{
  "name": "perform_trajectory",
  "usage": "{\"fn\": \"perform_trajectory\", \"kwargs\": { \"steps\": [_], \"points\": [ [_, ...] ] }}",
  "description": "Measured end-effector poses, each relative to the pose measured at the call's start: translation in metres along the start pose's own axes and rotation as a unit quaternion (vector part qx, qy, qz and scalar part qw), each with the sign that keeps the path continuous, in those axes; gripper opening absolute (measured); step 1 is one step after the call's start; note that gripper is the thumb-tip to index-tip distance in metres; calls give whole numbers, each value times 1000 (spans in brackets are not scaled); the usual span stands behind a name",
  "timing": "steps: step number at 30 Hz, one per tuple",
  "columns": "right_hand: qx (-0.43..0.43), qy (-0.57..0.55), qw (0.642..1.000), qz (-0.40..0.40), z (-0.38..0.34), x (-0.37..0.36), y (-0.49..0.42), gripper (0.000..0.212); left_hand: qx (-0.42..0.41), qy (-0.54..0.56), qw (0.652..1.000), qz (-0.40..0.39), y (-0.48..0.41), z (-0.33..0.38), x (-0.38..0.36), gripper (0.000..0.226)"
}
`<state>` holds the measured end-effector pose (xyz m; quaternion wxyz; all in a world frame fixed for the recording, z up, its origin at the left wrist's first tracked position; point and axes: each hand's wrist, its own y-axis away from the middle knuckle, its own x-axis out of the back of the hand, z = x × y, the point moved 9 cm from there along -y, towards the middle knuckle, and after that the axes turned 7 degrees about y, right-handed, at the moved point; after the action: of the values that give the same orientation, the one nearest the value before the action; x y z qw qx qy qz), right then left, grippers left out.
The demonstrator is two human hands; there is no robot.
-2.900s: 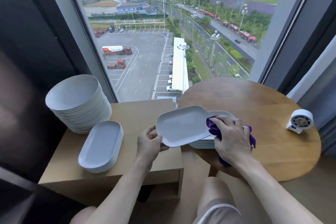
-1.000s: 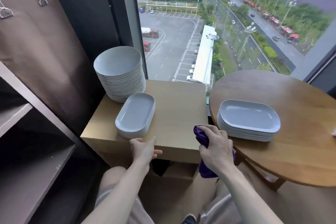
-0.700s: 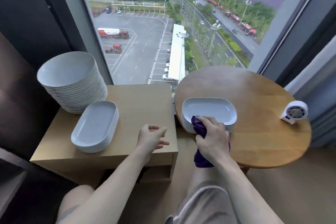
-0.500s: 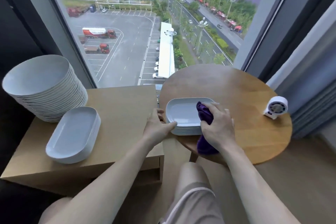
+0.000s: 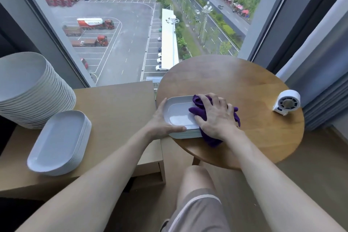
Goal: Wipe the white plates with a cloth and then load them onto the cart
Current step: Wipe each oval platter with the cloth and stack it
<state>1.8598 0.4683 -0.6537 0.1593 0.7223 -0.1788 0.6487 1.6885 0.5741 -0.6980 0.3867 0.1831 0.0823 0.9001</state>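
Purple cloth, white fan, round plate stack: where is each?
purple cloth [image 5: 197, 112], head view, bunched fold beside the fingers
white fan [image 5: 287, 103], head view, round grille
round plate stack [image 5: 17, 73], head view, top plate's face

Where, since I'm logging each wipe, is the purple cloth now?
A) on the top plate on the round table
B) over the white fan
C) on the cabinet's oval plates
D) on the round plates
A: the right hand presses the purple cloth onto the top plate on the round table, with the left hand holding its rim.
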Motion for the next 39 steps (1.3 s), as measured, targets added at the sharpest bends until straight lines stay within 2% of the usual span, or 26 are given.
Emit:
{"fn": "perform_trajectory", "kwargs": {
  "steps": [3, 10, 17, 22, 26, 32, 36, 39],
  "points": [
    [7, 31, 999, 3, -6, -2, -3, 61, -24, 30, 999, -8, -1, -5, -3, 118],
    [51, 55, 997, -29, -42, -6, -19, 56, -10, 46, 999, -26, -7, -12, -6, 124],
    [171, 60, 980, -81, -112, -4, -22, 64, -18, 34, 998, -49, -7, -6, -9, 132],
    [228, 2, 965, -129, -109, 5, -11, 57, -2, 6, 999, -31, -3, -8, -5, 130],
    [260, 5, 956, -135, -100, 6, 8, 56, -12, 6, 1000, -11, 1, -9, -5, 131],
    [231, 52, 962, -137, -67, 5, 23, 58, -20, -5, 1000, -8, 0, -8, -2, 129],
    [169, 140, 966, -139, -27, 2, 27, 80, -24, -8, 1000, -3, -1, -10, 1, 125],
    [129, 126, 973, -143, 4, 7, 23, 68, -13, -14, 1000, -16, -2, -13, 0, 128]
  ]
}}
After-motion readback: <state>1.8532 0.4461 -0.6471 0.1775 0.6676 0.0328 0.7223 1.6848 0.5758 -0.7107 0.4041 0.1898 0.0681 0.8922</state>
